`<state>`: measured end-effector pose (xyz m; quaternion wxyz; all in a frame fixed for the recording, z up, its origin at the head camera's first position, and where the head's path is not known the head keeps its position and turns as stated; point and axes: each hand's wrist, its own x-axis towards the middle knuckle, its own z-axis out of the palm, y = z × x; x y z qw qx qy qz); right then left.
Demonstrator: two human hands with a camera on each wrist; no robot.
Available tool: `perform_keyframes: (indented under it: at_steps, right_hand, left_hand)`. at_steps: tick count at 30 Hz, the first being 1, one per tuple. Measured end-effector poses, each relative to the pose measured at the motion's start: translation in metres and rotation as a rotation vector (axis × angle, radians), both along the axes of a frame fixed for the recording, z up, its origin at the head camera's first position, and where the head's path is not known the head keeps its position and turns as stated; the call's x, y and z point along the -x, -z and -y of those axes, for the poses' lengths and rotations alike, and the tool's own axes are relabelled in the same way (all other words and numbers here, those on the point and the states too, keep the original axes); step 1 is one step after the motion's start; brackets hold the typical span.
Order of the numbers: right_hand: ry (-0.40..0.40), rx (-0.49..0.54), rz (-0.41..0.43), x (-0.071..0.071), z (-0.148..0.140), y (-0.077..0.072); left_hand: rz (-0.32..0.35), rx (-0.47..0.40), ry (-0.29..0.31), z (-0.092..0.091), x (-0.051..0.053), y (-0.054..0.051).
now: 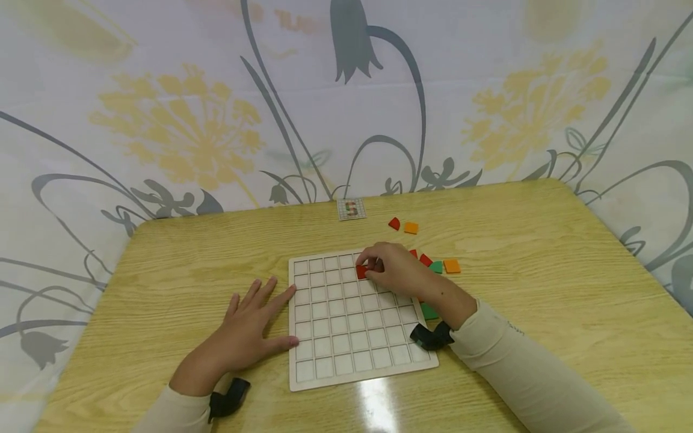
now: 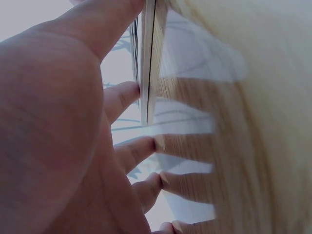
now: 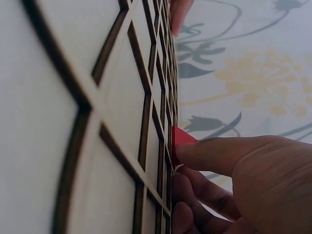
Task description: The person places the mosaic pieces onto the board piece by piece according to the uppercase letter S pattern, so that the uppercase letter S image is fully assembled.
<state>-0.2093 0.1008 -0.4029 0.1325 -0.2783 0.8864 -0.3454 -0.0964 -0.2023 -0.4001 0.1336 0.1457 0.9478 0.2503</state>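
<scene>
A pale wooden board [image 1: 323, 329] with a grid of square recesses lies on the table. My right hand [image 1: 399, 269] is over its far right part and pinches a red tile [image 1: 361, 273] at a cell in the top rows. In the right wrist view the thumb and fingers hold that red tile [image 3: 183, 138] against the grid; its full outline is hidden. My left hand [image 1: 250, 329] rests on the table with spread fingers, its thumb and index fingertips touching the board's left edge. The left wrist view shows the board's edge [image 2: 146, 68] beside those fingers.
Right of the board lie red, green [image 1: 429, 311] and orange [image 1: 452, 266] tiles, partly hidden by the right arm. Farther back are a red quarter-round tile [image 1: 394, 224] and an orange tile [image 1: 411, 228]. A small patterned card [image 1: 351, 209] lies by the flowered backdrop [image 1: 325, 120].
</scene>
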Motion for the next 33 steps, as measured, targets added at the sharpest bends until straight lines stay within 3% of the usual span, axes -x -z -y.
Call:
perform_keyframes:
  at_steps: [9,15,33]
  right_hand:
    - [-0.032,-0.016,-0.096,0.0000,-0.0013,0.0037]
    - [-0.044,-0.079,-0.135,-0.0007,0.0000,0.0018]
    - [-0.041,-0.111,-0.119,-0.0031,-0.0004,-0.0017]
  left_hand:
    - [0.001,-0.001,0.001,-0.0012,0.0004,0.0007]
    - [-0.008,0.011,-0.004,-0.0010,0.0006,0.0011]
    - [-0.010,0.010,0.004,0.0008,0.0018,0.0034]
